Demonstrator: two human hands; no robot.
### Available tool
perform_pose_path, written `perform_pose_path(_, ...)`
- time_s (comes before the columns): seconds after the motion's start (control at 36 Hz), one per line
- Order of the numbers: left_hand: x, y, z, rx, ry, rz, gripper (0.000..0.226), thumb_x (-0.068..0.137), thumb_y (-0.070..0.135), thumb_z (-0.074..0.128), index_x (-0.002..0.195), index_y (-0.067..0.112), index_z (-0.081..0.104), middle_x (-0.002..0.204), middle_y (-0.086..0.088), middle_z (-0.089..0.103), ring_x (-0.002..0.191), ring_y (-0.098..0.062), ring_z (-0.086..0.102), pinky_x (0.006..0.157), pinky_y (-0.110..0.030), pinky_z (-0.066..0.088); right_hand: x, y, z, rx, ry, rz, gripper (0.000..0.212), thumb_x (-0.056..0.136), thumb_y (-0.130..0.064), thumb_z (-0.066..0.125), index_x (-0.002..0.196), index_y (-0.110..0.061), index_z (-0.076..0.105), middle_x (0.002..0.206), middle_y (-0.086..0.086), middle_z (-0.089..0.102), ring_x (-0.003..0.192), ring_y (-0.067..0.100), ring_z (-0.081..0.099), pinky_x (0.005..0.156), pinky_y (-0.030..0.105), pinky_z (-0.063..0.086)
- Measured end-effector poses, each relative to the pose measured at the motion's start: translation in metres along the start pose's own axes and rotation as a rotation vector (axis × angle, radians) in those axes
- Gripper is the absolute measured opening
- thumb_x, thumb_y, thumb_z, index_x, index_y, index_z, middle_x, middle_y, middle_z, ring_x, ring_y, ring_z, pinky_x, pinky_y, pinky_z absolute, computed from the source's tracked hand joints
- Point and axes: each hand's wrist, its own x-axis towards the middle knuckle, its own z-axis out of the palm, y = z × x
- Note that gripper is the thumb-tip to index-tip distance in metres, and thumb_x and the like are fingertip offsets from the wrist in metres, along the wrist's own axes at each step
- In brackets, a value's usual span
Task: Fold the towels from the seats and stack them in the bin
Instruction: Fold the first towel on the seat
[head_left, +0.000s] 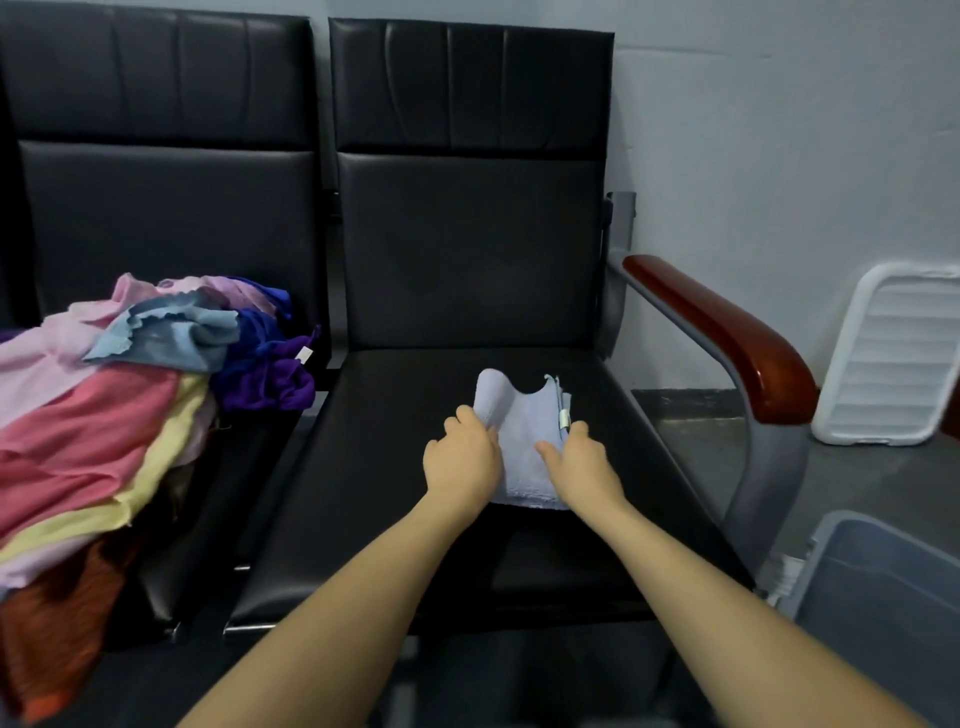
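A small light-blue towel (524, 431), partly folded, lies on the right black seat (395, 467). My left hand (460, 460) grips its left edge with curled fingers. My right hand (579, 462) holds its right edge beside a white tag, thumb on top. The far part of the towel is lifted and curls upward. A heap of unfolded towels (104, 405) in pink, yellow, blue, purple and orange covers the left seat. A grey translucent bin (883, 587) stands on the floor at the lower right, partly cut off by the frame edge.
A red-brown armrest (727, 332) on a grey metal frame stands between the right seat and the bin. A white ribbed lid (893, 358) leans against the wall at the right. Black seat backs rise behind both seats.
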Motion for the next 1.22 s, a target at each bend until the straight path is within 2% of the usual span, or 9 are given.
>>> perform_pose_path(0.11, -0.005, 0.017, -0.018, -0.053, 0.091, 0.082, 0.027, 0.101, 0.034, 0.033, 0.104, 0.009, 0.043, 0.094, -0.004, 0.061, 0.063, -0.019, 0.046, 0.060, -0.029, 0.029, -0.013, 0.001, -0.028, -0.030, 0.132, -0.034, 0.031, 0.098, -0.039, 0.044, 0.102, -0.010, 0.035, 0.103, 0.011, 0.061, 0.075, 0.021, 0.053, 0.061, 0.031, 0.040)
perform_pose_path(0.22, -0.010, 0.050, -0.034, -0.084, 0.133, 0.190, 0.027, 0.101, 0.034, 0.033, 0.104, 0.009, 0.044, 0.092, -0.004, 0.061, 0.072, -0.023, 0.057, 0.060, -0.030, 0.030, -0.029, 0.013, -0.061, -0.060, 0.306, -0.056, 0.037, 0.099, -0.043, 0.041, 0.104, -0.007, 0.038, 0.102, 0.015, 0.063, 0.089, 0.032, 0.062, 0.062, 0.033, 0.039)
perform_pose_path(0.44, -0.046, 0.161, -0.041, -0.229, 0.135, 0.545, 0.023, 0.100, 0.028, 0.037, 0.106, 0.007, 0.044, 0.092, -0.006, 0.055, 0.070, -0.028, 0.058, 0.045, -0.029, 0.023, -0.076, 0.090, -0.137, -0.020, 0.608, 0.043, 0.039, 0.098, -0.044, 0.041, 0.106, -0.005, 0.040, 0.097, 0.023, 0.064, 0.090, 0.040, 0.060, 0.063, 0.037, 0.034)
perform_pose_path(0.53, -0.067, 0.207, -0.032, -0.272, 0.079, 0.630, 0.022, 0.101, 0.026, 0.035, 0.108, 0.006, 0.044, 0.101, -0.010, 0.058, 0.080, -0.036, 0.061, 0.055, -0.035, 0.036, -0.093, 0.125, -0.164, -0.011, 0.661, 0.108, 0.037, 0.098, -0.042, 0.042, 0.104, -0.006, 0.039, 0.097, 0.024, 0.063, 0.090, 0.041, 0.059, 0.066, 0.039, 0.038)
perform_pose_path(0.81, -0.116, 0.337, 0.052, -0.350, -0.242, 0.731, 0.030, 0.101, 0.033, 0.035, 0.113, 0.007, 0.044, 0.114, -0.012, 0.057, 0.097, -0.033, 0.059, 0.073, -0.038, 0.043, -0.101, 0.273, -0.214, 0.060, 0.606, 0.344, 0.014, 0.093, -0.020, 0.043, 0.097, -0.009, 0.035, 0.098, 0.024, 0.058, 0.084, 0.039, 0.055, 0.073, 0.043, 0.046)
perform_pose_path(0.92, -0.124, 0.376, 0.108, -0.408, -0.423, 0.673, 0.030, 0.101, 0.031, 0.035, 0.122, 0.008, 0.037, 0.122, -0.013, 0.056, 0.102, -0.033, 0.058, 0.080, -0.041, 0.045, -0.081, 0.345, -0.205, 0.053, 0.497, 0.450, 0.018, 0.092, -0.023, 0.045, 0.098, -0.009, 0.037, 0.098, 0.021, 0.057, 0.086, 0.039, 0.055, 0.074, 0.042, 0.047)
perform_pose_path(1.03, -0.125, 0.389, 0.165, -0.497, -0.640, 0.591, 0.039, 0.101, 0.039, 0.019, 0.132, 0.023, 0.036, 0.136, -0.010, 0.047, 0.115, -0.032, 0.050, 0.095, -0.040, 0.039, -0.057, 0.409, -0.179, 0.069, 0.320, 0.504, 0.021, 0.091, -0.024, 0.048, 0.100, -0.009, 0.036, 0.096, 0.017, 0.057, 0.088, 0.038, 0.056, 0.073, 0.041, 0.046)
perform_pose_path(1.14, -0.120, 0.393, 0.230, -0.337, -0.732, 0.624, 0.035, 0.094, 0.014, 0.035, 0.129, 0.011, 0.032, 0.127, -0.019, 0.042, 0.107, -0.040, 0.051, 0.092, -0.049, 0.043, -0.029, 0.461, -0.141, 0.143, 0.180, 0.562, 0.022, 0.090, -0.025, 0.051, 0.096, -0.012, 0.034, 0.097, 0.013, 0.054, 0.092, 0.036, 0.056, 0.076, 0.038, 0.044)
perform_pose_path(1.22, -0.117, 0.393, 0.275, -0.219, -0.807, 0.629, 0.041, 0.094, 0.010, 0.038, 0.135, 0.010, 0.030, 0.124, -0.020, 0.040, 0.104, -0.041, 0.052, 0.093, -0.050, 0.043, -0.014, 0.493, -0.112, 0.210, 0.157, 0.614, 0.022, 0.088, -0.026, 0.055, 0.090, -0.014, 0.037, 0.090, 0.010, 0.052, 0.085, 0.030, 0.053, 0.073, 0.036, 0.041)
